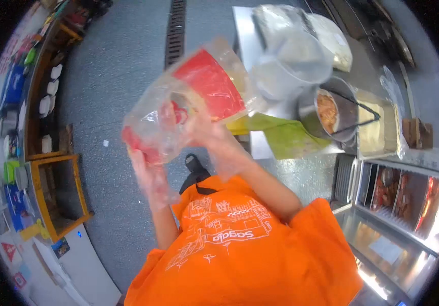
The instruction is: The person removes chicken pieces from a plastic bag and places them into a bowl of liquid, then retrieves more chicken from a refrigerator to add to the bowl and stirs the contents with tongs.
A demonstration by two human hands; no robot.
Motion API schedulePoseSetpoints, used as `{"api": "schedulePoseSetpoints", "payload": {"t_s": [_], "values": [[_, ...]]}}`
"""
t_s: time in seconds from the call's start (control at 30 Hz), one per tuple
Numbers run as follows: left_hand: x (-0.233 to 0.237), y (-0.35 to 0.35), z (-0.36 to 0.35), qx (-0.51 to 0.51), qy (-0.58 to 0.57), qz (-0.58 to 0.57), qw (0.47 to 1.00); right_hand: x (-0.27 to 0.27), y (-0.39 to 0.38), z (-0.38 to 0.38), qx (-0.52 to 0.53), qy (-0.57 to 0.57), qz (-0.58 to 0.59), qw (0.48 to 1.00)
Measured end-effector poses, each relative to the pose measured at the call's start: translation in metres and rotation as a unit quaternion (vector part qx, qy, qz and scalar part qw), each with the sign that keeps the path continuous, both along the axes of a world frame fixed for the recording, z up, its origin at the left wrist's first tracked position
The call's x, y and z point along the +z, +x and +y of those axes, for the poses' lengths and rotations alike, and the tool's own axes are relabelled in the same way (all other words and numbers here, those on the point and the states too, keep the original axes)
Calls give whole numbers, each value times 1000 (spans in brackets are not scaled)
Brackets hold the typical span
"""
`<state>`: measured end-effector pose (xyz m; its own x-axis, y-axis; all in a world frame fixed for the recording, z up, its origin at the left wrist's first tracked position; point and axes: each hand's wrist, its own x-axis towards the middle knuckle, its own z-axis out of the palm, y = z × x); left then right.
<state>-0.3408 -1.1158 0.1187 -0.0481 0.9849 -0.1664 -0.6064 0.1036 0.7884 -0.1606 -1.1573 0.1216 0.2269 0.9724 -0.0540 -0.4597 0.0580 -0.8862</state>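
Between my hands, above the floor, is a clear plastic bag with a large red panel and red print. It is crinkled and partly smeared by motion. My left hand, in a thin clear glove, grips its lower left end. My right hand, also in a clear glove, is closed on the bag's lower right side, with its fingertips blurred. I cannot make out what, if anything, is inside.
To the right, a metal table holds a green cloth, white translucent tubs and a pot of orange-brown food. An opened chiller stands lower right. Left are shelves and a yellow-framed cabinet. A floor drain runs ahead.
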Motion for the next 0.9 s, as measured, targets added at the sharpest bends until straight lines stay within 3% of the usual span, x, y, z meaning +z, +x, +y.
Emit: {"api": "schedulePoseSetpoints", "payload": {"t_s": [0.03,0.07,0.1,0.13,0.2,0.3,0.37,0.43,0.5,0.57,0.6,0.73,0.8,0.9], "values": [[-24,-31,9,-23,15,91,995,-6,-15,22,14,8,-4,1000],[-28,-54,18,-46,24,184,982,-9,-28,46,33,-62,2,998],[-31,-81,25,-34,23,187,981,-13,-46,62,48,-135,10,990],[-34,-108,29,-54,-7,222,973,-17,-64,69,58,-137,13,989],[-49,-158,44,-64,-32,251,965,-18,-88,87,87,-150,-187,967],[-144,-260,40,-9,-62,311,949,-74,-131,91,76,-111,-158,978],[-188,-309,24,-33,-171,356,918,-56,-142,89,116,-155,-176,965],[-225,-346,5,-120,-304,473,818,-64,-152,94,152,-200,-189,949],[-279,-384,-31,-299,-242,651,654,-106,-163,97,121,-131,-264,948],[-328,-407,-75,-254,-382,481,747,-110,-170,98,120,-168,-227,952],[-335,-408,-91,-254,-416,432,758,-109,-171,101,119,-195,-199,953],[-338,-404,-124,-380,-323,560,662,-104,-173,107,64,-137,-282,947],[-339,-400,-121,-393,-295,583,647,-93,-163,111,103,-159,-399,897],[-340,-394,-106,-385,-260,608,644,-98,-151,112,82,-150,-390,905]]}}
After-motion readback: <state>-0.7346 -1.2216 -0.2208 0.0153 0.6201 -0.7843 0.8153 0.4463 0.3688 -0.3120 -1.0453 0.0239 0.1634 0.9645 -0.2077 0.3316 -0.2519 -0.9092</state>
